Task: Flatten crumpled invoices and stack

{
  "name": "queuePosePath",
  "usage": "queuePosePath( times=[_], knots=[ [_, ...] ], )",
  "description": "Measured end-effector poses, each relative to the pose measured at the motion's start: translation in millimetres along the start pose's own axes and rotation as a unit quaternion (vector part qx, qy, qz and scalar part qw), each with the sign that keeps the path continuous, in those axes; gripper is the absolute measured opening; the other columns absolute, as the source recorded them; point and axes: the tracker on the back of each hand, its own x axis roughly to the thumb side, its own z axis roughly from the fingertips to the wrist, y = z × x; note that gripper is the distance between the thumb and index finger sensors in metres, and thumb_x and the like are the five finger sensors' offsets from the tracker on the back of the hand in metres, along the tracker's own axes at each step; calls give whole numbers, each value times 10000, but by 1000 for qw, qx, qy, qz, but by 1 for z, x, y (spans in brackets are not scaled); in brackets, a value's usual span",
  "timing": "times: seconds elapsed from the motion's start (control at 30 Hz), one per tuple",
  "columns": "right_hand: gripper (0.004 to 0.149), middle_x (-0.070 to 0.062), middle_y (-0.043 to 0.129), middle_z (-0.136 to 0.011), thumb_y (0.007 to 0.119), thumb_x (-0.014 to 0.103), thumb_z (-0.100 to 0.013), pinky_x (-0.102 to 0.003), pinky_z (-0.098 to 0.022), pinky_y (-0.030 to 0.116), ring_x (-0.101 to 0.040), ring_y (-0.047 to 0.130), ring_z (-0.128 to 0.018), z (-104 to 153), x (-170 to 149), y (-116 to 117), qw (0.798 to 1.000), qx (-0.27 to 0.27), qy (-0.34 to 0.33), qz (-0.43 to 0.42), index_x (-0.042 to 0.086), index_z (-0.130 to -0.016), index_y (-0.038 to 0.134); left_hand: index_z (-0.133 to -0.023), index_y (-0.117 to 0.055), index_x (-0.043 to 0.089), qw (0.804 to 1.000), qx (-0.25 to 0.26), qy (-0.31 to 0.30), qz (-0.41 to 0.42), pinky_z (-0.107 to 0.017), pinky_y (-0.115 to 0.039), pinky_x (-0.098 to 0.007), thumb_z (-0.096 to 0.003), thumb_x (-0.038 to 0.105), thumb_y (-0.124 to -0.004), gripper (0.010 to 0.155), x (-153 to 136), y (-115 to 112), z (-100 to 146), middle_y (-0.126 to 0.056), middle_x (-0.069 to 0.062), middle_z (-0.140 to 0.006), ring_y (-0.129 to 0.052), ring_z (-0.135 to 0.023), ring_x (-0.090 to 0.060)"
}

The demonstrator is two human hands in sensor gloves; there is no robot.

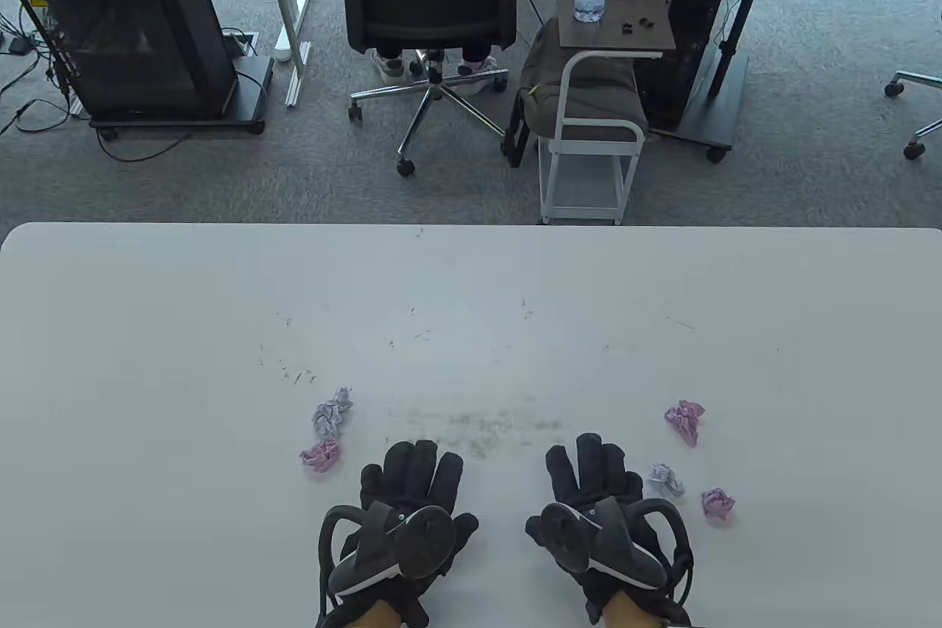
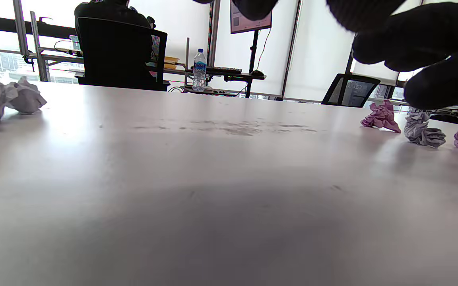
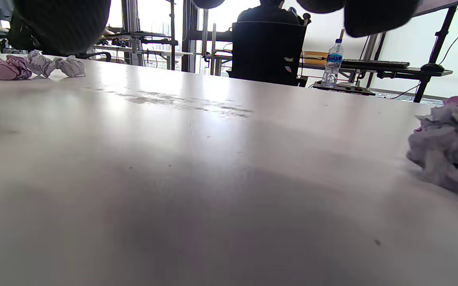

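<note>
Left hand [image 1: 412,488] flat above the white table [image 1: 471,289], palm down, fingers spread forward, holding nothing. Right hand [image 1: 592,484] likewise flat, fingers extended and slightly apart, empty. Both set near the table's near edge, side by side, a bare gap between them. No contact with any paper visible in any view; whether the palms touch the surface cannot be told. Five crumpled invoices noted, none flattened, no stack begun. To the left of the left hand: a pink ball [image 1: 321,454] just beside the outer fingers, and a white-blue ball [image 1: 331,413] a little further out and forward, the two nearly touching. To the right of the right hand: a small white-blue ball [image 1: 666,478] just beside the outer fingers, a pink ball [image 1: 717,503] beyond it, and a larger pink ball [image 1: 685,420] forward and to the right. Judged nearest pairing: right hand to the small white-blue ball, lying directly outward from its little-finger side; left hand to the pink ball, lying outward and slightly forward. No clear long axis to any ball, all roughly rounded lumps. Right wrist view confirms a grey-white lump [image 3: 447,153] close at its right edge. Task judged at its very start; likely next move a short sideways reach.
</note>
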Motion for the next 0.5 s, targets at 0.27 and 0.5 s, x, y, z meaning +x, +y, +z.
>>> queuePosePath(
  times=[0.27, 0.5],
  knots=[
    [853, -363, 192, -1095, 665, 632, -529, -695, -610, 579, -614, 388, -927, 0, 0, 0, 1000, 12, 0, -4, 145, -1089, 247, -1156, -420, 143, 1000, 8, 4, 13, -666, -372, -749, -586, 544, -634, 729, -2, 2, 1, -240, -189, -1152, -235, -1050, -543],
    [845, -365, 198, -1094, 682, 609, -535, -686, -609, 594, -607, 413, -924, 0, -3, 2, 999, 28, 3, -23, 143, -1088, 247, -1156, -422, 141, 999, 5, -3, 42, -666, -379, -747, -587, 543, -636, 729, -3, 0, 0, -245, -191, -1152, -244, -1049, -545]
  ],
)
